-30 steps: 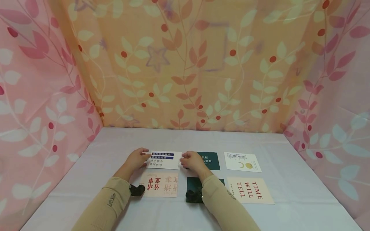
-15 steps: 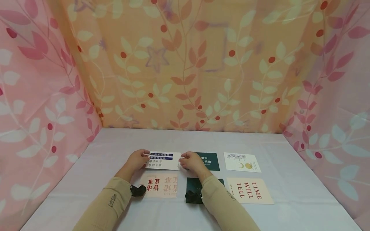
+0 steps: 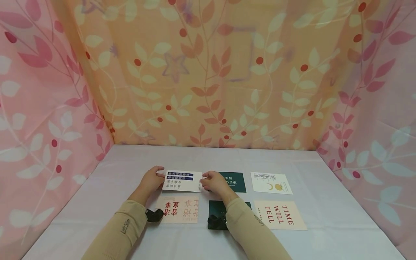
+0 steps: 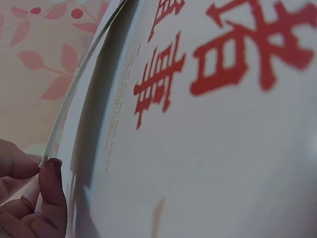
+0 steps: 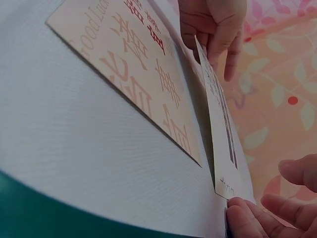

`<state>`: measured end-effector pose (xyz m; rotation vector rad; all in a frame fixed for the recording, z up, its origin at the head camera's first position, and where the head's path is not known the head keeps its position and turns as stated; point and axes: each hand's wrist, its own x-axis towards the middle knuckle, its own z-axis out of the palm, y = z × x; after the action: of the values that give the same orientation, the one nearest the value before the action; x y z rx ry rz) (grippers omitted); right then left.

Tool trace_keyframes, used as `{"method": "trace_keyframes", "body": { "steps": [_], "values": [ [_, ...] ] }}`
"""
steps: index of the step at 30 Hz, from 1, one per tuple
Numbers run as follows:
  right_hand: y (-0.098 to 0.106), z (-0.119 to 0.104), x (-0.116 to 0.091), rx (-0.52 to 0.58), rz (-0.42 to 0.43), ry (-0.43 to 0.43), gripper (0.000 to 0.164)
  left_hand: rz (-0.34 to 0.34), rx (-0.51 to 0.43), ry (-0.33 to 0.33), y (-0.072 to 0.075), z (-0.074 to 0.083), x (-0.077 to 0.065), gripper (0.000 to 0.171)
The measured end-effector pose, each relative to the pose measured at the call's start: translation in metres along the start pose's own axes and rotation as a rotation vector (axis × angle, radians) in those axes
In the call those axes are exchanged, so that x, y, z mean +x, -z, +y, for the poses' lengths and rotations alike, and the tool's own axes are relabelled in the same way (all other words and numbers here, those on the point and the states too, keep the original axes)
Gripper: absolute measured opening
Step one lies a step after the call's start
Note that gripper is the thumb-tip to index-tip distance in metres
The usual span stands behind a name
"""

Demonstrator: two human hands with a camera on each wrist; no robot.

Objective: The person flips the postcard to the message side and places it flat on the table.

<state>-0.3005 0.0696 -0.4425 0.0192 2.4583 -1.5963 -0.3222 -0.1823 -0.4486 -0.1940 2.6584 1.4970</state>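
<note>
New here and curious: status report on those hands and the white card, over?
Left hand pinches white card; right hand at its right edge. Card's left edge raised off table. Pink card nearer the person, apparently not blocking.

Smooth matt paper on a white tablecloth (image 3: 182, 241)

The white card with navy bands (image 3: 182, 181) is thin, stiff paper, smooth and matt; the pale pink card (image 3: 179, 209), the cream TIME WILL TELL card (image 3: 280, 215) and the dark green cards (image 3: 238, 182) share that dull, smooth finish. Close up, the tablecloth shows a fine ribbed weave. The orange leaf-print backdrop (image 3: 208, 79) is smooth, thin cloth with a faint sheen. The beige sleeves (image 3: 113, 236) look like soft, matt fabric; the black wrist cameras (image 3: 155, 215), plastic.
</note>
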Motion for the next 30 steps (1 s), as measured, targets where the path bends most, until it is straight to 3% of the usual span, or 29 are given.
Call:
{"method": "trace_keyframes", "body": {
  "steps": [16,22,30],
  "values": [
    [-0.0017,0.0,0.0001,-0.053,0.035,-0.007,0.035,0.004,-0.039,0.022,0.0015,0.0031,-0.0035,0.05],
    [-0.0023,-0.0008,0.0006,-0.06,0.038,-0.008,0.035,0.01,-0.038,0.001,0.001,0.0035,-0.0039,0.048],
    [-0.0014,-0.001,0.0018,-0.06,0.045,-0.001,0.032,0.027,-0.056,0.027,0.0003,0.0042,-0.0059,0.039]
  ]
}}
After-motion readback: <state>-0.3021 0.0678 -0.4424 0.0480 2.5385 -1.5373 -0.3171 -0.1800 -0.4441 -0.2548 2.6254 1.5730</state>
